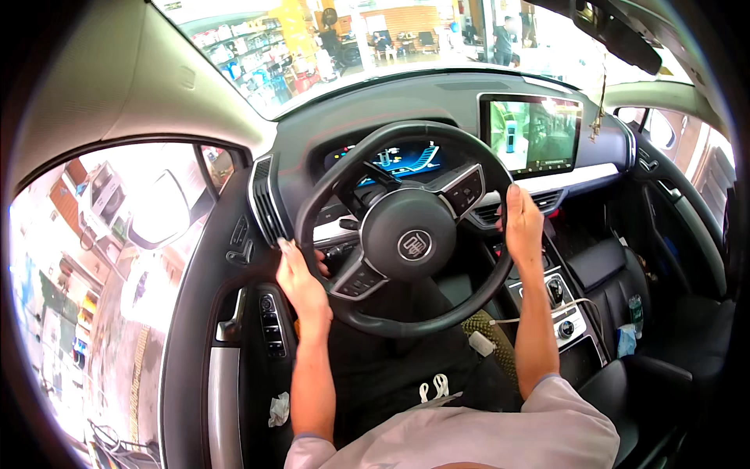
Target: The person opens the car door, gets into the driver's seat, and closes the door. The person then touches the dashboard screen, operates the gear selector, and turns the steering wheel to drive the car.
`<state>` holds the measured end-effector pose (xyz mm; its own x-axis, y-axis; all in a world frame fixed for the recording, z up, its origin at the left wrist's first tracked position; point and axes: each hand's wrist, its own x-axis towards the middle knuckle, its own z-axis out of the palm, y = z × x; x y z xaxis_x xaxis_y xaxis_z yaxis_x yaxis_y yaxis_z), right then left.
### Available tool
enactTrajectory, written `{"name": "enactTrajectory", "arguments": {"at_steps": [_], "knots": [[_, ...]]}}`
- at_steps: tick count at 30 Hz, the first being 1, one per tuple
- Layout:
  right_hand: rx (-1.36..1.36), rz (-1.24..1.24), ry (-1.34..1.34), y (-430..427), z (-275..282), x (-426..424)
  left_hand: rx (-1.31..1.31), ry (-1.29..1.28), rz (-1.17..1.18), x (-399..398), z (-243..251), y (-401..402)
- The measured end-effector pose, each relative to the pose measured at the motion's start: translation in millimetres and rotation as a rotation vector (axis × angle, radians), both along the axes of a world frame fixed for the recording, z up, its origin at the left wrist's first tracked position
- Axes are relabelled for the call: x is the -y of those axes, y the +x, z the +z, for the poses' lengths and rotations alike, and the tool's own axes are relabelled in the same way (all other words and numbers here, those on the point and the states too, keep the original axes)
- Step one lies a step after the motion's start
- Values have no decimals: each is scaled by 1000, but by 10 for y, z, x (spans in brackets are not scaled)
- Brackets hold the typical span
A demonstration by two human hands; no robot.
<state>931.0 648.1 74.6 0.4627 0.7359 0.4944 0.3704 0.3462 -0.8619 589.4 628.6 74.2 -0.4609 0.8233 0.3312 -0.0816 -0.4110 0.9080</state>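
Observation:
A black car steering wheel [415, 331], turned partly so that its spokes slant, stands before me. My left hand [303, 281] is closed around the left side of its rim, thumb up. On the right side of the rim, my right hand [521, 225] has its grip, with the thumb along the rim. Fingertips of both hands show partly behind the rim. Behind the wheel the instrument cluster [419, 161] is lit. To its right, a large centre touchscreen [536, 138] shows a top view of a car beside a camera picture.
The driver's door [225, 375] with window switches [272, 325] is at left. At right are the centre console [568, 316] with a cable across it and the passenger seat [609, 281]. Shop shelves [252, 50] and people appear through the windshield; an ornament [597, 117] hangs from the mirror.

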Motion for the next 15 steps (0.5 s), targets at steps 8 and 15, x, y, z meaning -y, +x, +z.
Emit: {"name": "enactTrajectory", "arguments": {"at_steps": [8, 15], "knots": [[-418, -145, -49, 271, -1127, 500, -989, -176, 154, -716, 1464, 366], [-344, -316, 199, 451, -975, 1012, -1834, 166, 22, -564, 1637, 2688]]}}
